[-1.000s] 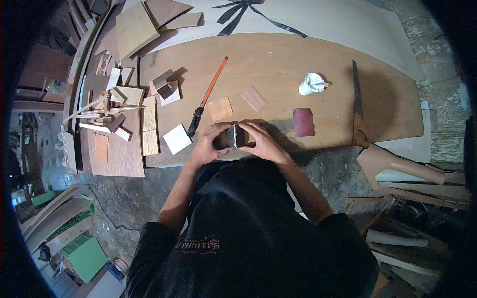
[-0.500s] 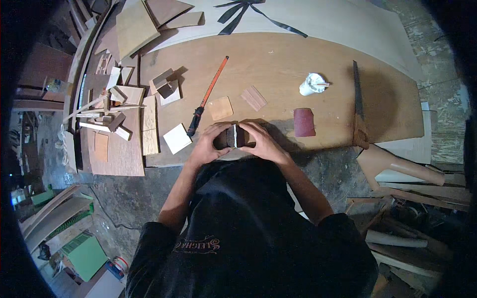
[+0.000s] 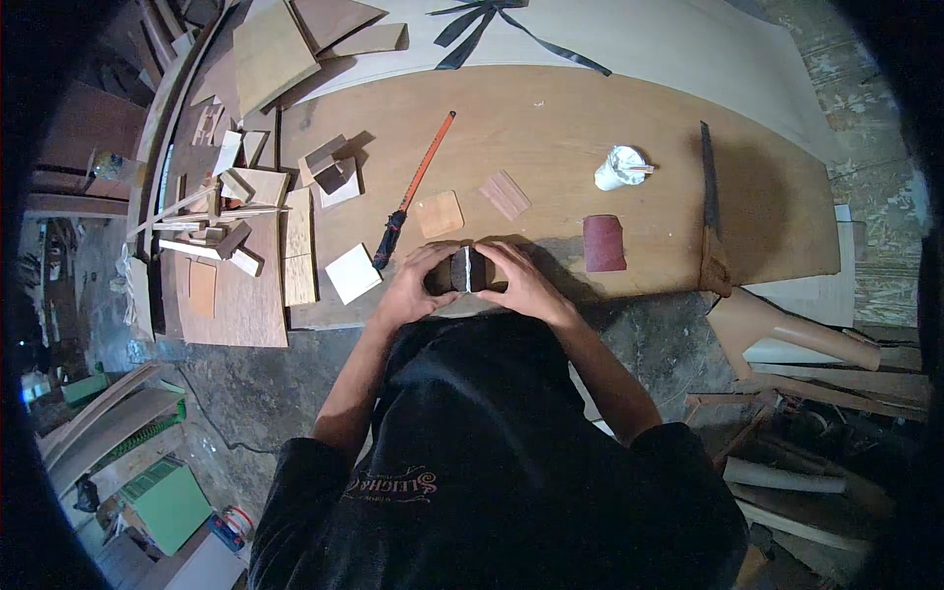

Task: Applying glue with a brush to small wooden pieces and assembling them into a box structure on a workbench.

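At the near edge of the workbench (image 3: 570,118), my left hand (image 3: 417,283) and my right hand (image 3: 518,281) grip a small dark brown block (image 3: 459,267) from opposite sides. Fingertips are along its far side and thumbs along its near side. A white strip runs down the upper face of the block; I cannot tell what it is made of. Beyond my hands lie a thin square wooden piece (image 3: 440,213) and a striped wooden piece (image 3: 505,195). A pale square piece (image 3: 353,273) rests left of my left hand.
An orange-bladed saw (image 3: 418,177) with a black-wrapped handle lies left of centre. To the right are red sandpaper (image 3: 604,244), a white cup (image 3: 619,169) with a stick in it, and a dark handsaw (image 3: 710,187). Wood offcuts (image 3: 221,226) pile up at left; black strips (image 3: 482,22) lie far back.
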Demonstrator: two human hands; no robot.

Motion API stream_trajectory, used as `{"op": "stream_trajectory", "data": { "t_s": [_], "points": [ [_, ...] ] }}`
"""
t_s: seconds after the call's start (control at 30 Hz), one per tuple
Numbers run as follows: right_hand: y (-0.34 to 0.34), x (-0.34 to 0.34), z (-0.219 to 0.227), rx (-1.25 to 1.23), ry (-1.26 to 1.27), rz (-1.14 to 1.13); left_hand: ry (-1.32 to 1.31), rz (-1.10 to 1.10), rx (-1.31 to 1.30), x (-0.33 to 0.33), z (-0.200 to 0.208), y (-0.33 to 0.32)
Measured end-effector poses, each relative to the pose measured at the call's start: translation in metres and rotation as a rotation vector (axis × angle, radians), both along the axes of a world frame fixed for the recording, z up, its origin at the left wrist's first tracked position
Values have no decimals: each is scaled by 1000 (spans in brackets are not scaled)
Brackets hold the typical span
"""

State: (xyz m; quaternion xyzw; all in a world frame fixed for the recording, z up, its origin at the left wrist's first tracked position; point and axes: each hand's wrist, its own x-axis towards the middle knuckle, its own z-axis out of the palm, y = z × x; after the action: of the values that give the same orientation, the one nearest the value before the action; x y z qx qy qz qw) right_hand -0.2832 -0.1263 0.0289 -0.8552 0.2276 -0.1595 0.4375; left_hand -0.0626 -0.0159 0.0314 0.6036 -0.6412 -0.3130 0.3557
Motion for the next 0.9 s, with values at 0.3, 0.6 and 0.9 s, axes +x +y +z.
{"op": "stream_trajectory", "data": {
  "t_s": [0.3,0.6,0.9],
  "points": [
    [3,0,-3,-31,41,-16,-10,1,8,-2,2,2],
    [1,0,-5,-27,19,-20,8,23,50,-2,5,0],
    [-4,-9,-13,410,-63,-124,194,60,133,-10,17,-7]
  ]
}}
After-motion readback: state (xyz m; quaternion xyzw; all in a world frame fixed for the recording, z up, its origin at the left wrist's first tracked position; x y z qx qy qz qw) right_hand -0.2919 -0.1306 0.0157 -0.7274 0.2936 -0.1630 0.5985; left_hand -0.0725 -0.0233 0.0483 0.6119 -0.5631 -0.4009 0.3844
